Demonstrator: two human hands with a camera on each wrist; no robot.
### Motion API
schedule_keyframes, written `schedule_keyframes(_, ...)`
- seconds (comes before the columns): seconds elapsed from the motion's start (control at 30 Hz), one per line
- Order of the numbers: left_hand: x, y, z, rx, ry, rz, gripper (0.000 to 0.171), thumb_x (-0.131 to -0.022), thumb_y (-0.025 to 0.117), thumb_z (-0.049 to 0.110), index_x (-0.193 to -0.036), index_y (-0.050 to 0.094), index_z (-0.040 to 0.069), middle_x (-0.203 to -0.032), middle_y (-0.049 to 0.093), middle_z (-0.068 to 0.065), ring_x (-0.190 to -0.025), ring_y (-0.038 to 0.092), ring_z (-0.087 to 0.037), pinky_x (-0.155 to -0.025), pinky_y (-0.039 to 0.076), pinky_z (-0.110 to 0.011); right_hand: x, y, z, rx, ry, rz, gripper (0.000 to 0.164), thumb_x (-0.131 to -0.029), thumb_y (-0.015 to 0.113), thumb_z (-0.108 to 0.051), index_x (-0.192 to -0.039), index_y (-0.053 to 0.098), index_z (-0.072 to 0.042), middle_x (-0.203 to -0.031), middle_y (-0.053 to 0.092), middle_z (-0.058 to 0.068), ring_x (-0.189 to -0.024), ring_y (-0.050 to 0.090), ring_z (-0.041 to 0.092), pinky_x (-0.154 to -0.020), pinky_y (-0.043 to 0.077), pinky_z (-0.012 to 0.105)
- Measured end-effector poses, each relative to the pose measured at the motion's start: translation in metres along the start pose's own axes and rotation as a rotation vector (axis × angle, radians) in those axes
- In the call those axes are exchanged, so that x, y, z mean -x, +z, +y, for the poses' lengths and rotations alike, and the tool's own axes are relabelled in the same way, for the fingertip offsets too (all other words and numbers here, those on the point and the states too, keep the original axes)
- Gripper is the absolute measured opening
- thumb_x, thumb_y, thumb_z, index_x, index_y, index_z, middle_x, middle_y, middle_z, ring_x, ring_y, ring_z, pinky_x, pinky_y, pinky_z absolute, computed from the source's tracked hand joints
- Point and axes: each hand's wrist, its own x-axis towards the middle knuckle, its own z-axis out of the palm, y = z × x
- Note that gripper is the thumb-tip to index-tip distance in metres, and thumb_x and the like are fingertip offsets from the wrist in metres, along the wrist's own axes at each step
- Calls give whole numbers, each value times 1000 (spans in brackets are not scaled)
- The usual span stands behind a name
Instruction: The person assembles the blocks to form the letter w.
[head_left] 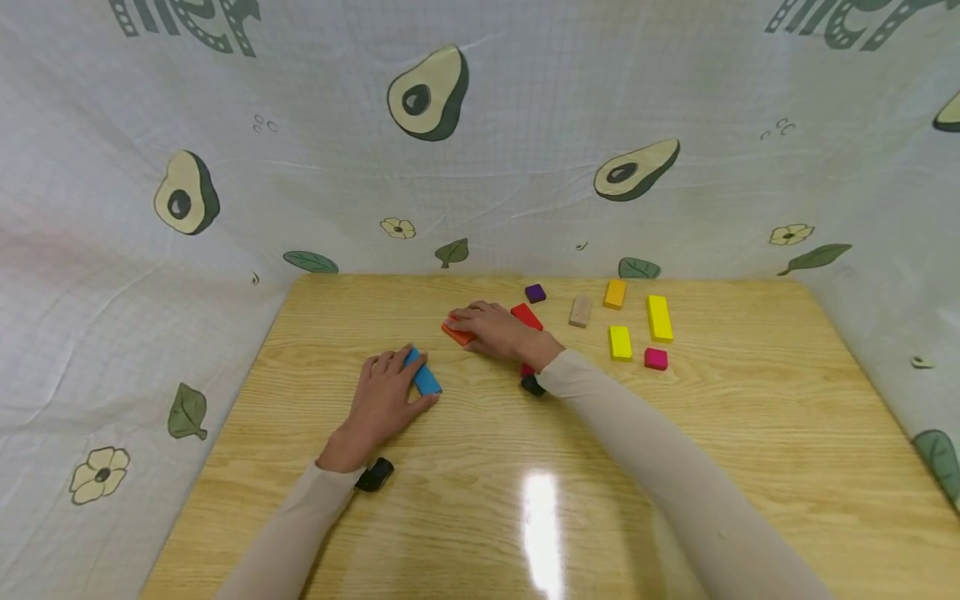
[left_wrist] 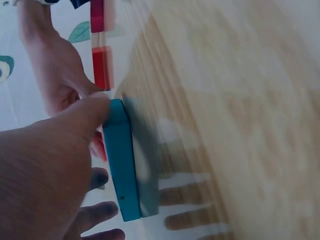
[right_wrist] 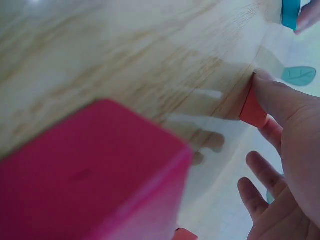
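On a wooden bench [head_left: 450, 517], a blue block [head_left: 429, 382] is held towards the left edge, pinched between thumb and fingers of the left hand [head_left: 384, 398], its back turned up. Nearer the back edge, an orange-red block [head_left: 456, 335] is gripped by the fingers of the right hand [head_left: 497, 330], its arm stretched diagonally inward from the front right.

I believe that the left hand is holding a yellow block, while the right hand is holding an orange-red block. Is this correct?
Not entirely: the block in the left hand is blue, as the head view shows. The right hand does hold an orange-red block.
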Motion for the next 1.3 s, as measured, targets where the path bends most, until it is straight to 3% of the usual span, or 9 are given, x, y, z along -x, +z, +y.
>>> schedule_keyframes(0.23, 3, -1, 8, -1, -5, 76, 65, -99, 74, 43, -148, 61, 2, -152, 55, -20, -135, 51, -43, -115, 36, -61, -1, -3, -2, 47, -11, -13, 61, -107, 66, -26, -162, 45, -13, -167, 42, 10, -149, 41, 34, -123, 34, 50)
schedule_keyframes(0.5, 5, 2, 8, -7, -29, 74, 61, -100, 73, 42, -144, 65, 2, -152, 58, -18, -132, 54, -41, -115, 38, -61, -6, -2, -6, 72, -17, 31, 58, -104, 70, -31, -156, 55, -11, -157, 53, 12, -144, 47, 34, -119, 41, 49)
schedule_keyframes(0.7, 4, -1, 9, -44, -45, 32, 59, -102, 70, 42, -146, 64, 5, -155, 56, -16, -134, 53, -40, -115, 37, -60, -18, -1, -21, 6, 33, 85, 58, -101, 74, -37, -151, 61, -9, -146, 62, 14, -135, 54, 35, -112, 47, 49)
schedule_keyframes(0.87, 3, -3, 12, -56, -39, 25, 54, -102, 70, 38, -144, 66, 5, -153, 58, -15, -133, 53, -40, -113, 39, -59, -32, 1, -34, -53, 86, 138, 59, -102, 73, -39, -151, 60, -9, -144, 63, 14, -132, 57, 34, -112, 46, 47)
schedule_keyframes(1.1, 3, -3, 14, -95, -33, 50, 49, -101, 72, 37, -138, 70, 5, -147, 60, -15, -125, 56, -41, -109, 43, -59, -49, 4, -44, -91, 128, 129, 59, -103, 69, -42, -153, 58, -12, -148, 62, 12, -136, 55, 33, -115, 45, 44)
schedule_keyframes(1.3, 3, -2, 15, -114, -44, 41, 49, -102, 71, 37, -139, 70, 6, -148, 60, -14, -125, 56, -41, -109, 43, -59, -59, 8, -47, -132, 116, 120, 56, -104, 68, -40, -153, 59, -13, -150, 60, 11, -137, 53, 33, -117, 43, 43)
